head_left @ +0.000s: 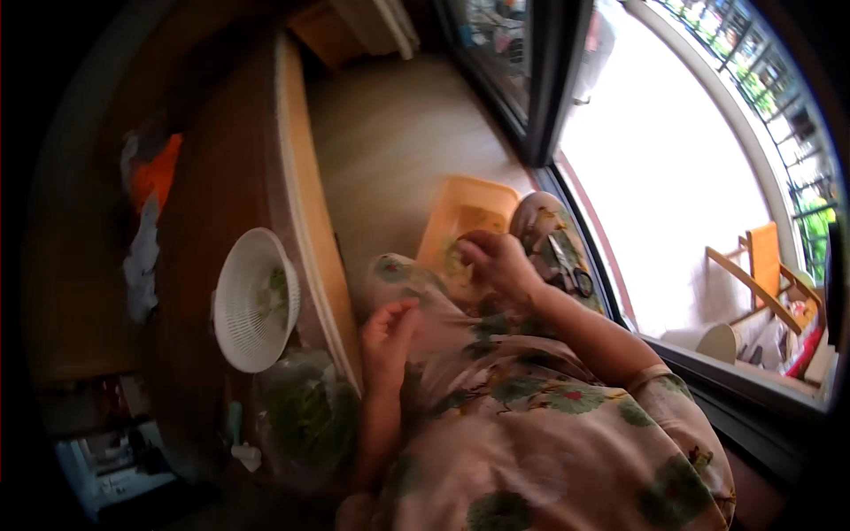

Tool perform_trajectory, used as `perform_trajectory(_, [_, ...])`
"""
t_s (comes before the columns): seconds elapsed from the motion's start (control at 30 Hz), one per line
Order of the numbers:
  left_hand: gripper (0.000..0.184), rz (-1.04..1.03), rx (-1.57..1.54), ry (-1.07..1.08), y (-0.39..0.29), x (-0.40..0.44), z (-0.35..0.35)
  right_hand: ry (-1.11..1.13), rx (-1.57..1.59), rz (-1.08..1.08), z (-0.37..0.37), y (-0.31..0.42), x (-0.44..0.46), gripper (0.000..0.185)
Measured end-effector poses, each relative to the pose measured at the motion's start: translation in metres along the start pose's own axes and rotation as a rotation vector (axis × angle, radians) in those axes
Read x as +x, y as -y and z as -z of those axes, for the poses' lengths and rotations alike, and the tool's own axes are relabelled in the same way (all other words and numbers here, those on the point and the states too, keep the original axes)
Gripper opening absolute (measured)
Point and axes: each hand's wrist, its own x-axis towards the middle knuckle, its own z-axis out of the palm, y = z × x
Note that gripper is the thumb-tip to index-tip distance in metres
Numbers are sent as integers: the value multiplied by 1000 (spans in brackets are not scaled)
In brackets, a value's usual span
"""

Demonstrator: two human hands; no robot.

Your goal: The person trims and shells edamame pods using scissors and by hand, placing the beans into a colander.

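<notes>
My right hand [498, 264] is above the orange bin [487, 190] between my knees, its fingers bent together; what they hold, if anything, is too blurred to make out. Some green bits show in the bin. My left hand [390, 341] hangs over my lap near the table edge, fingers curved and apart, with nothing seen in them. A white colander [248, 305] with a little green inside stands on the table at the left. Just below it lies a clear plastic bag of green leaves [305, 416], close to my left forearm.
The brown table [221, 168] fills the left side. A green-handled tool [235, 423] lies near the bag. Scissors [575, 274] rest on my right knee. Farther back on the table is an orange and white item [158, 173]. Beyond the door frame stands a wooden chair [761, 257].
</notes>
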Motion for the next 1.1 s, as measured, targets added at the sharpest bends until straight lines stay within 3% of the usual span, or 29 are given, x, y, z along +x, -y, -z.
perform_trajectory(0.07, [16, -78, -45, -83, -7, 0, 19, -7, -52, -48, 1, 1, 8, 31])
perform_trajectory(0.2, [15, -306, -63, -365, -42, 7, 73, -27, -143, 294, 1, -41, 26, 30])
perform_trajectory(0.33, [24, -427, -142, -707, -71, 18, 144, -27, -252, 255, -4, -33, 17, 30])
perform_trajectory(0.37, [33, -390, -128, -645, -75, 11, 160, -38, -240, 235, -6, -32, 15, 30])
perform_trajectory(0.47, [38, -282, 5, -764, -80, 5, 174, -54, -242, 238, -7, -40, 14, 29])
perform_trajectory(0.6, [39, -231, -21, -754, -88, -10, 173, -52, -187, 222, -6, -46, 13, 26])
perform_trajectory(0.7, [34, -320, 83, -704, -104, -32, 155, -21, -62, 134, -4, -46, 15, 22])
perform_trajectory(0.93, [17, 80, 1063, -392, -108, -85, 167, -35, -123, 146, -5, -53, 21, 19])
perform_trajectory(1.1, [14, 158, 1218, -288, -68, -101, 179, 52, -103, 73, -5, -57, 14, 21])
